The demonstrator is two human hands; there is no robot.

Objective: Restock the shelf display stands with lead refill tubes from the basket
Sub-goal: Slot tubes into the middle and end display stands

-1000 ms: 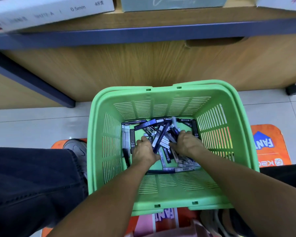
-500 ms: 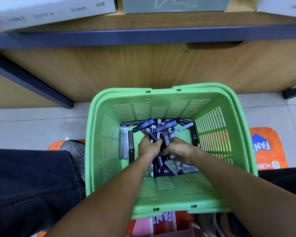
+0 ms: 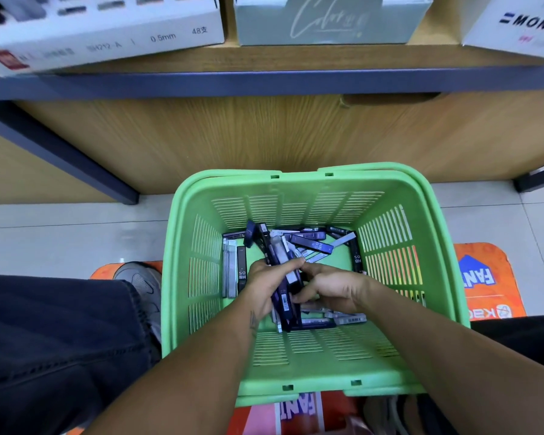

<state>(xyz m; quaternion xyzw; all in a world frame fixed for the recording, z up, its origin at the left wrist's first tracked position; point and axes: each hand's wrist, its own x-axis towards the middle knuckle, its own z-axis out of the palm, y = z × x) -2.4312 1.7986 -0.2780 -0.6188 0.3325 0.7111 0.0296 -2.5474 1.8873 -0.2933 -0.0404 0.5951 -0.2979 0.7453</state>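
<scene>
You're reaching both hands down into the green basket [image 3: 311,365], left hand [image 3: 264,285] clenching a bundle of lead refill tubes [image 3: 283,277] while your right hand [image 3: 330,288] is curling fingers against it, probably squaring the stack for carrying.
</scene>
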